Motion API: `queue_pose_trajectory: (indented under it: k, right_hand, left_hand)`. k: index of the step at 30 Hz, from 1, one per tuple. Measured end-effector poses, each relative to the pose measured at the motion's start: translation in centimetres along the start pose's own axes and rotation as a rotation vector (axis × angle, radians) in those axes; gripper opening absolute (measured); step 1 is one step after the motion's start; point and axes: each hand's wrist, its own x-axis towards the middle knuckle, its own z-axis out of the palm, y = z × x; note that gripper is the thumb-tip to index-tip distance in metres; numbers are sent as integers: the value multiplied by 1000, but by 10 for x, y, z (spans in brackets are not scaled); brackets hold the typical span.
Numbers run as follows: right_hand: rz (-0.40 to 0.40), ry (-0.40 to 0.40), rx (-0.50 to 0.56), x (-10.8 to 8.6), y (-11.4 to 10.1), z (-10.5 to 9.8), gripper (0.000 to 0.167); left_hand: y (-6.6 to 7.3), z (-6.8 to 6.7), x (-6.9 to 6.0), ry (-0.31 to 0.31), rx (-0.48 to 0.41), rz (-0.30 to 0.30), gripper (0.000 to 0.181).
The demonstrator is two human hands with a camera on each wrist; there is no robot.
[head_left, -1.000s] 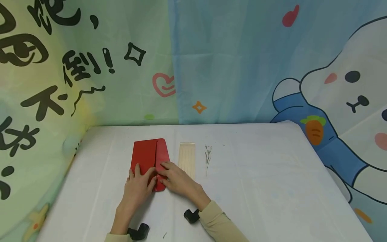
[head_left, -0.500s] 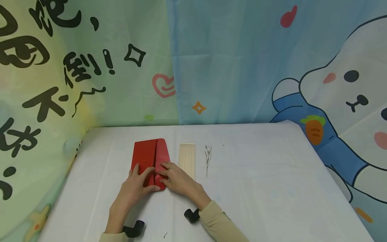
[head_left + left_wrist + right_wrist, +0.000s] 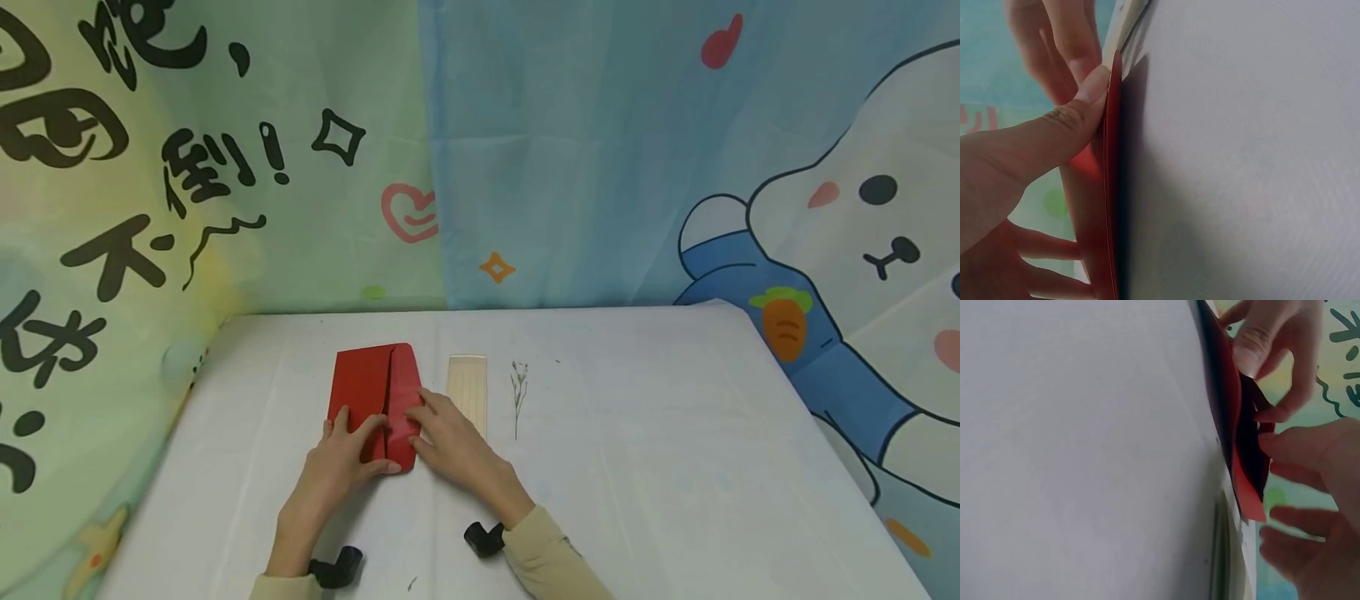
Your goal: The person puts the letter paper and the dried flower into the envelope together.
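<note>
A red envelope (image 3: 362, 375) lies on the white table, its lighter red flap (image 3: 406, 375) along the right side. My left hand (image 3: 330, 467) rests on the envelope's lower part, index finger by the flap's fold and thumb at the lower edge. In the left wrist view that thumb presses on the end of the envelope (image 3: 1112, 187). With fingers spread, my right hand (image 3: 463, 446) touches the flap's right side. The right wrist view shows a dark gap in the envelope (image 3: 1230, 394) between my left hand (image 3: 1279, 344) and right hand (image 3: 1329, 487).
A pale ribbed strip (image 3: 468, 392) lies right of the envelope, partly behind my right hand. Farther right is a thin dried sprig (image 3: 518, 387). A small plant fragment (image 3: 412, 584) lies near the front of the table. A printed curtain (image 3: 570, 167) hangs behind.
My right hand has shifted right, from beside the fold to the flap's outer side. My left thumb has moved from near the index finger down to the lower edge. The envelope stays in place.
</note>
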Motion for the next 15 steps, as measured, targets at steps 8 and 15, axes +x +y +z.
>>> queue_pose_trajectory:
  k: [8, 15]
  right_hand:
    - [215, 264, -63, -14, 5, -9, 56]
    - [361, 342, -101, -22, 13, -9, 65]
  left_hand:
    - [0, -2, 0, 19, -11, 14, 64]
    - [0, -2, -2, 13, -29, 14, 65]
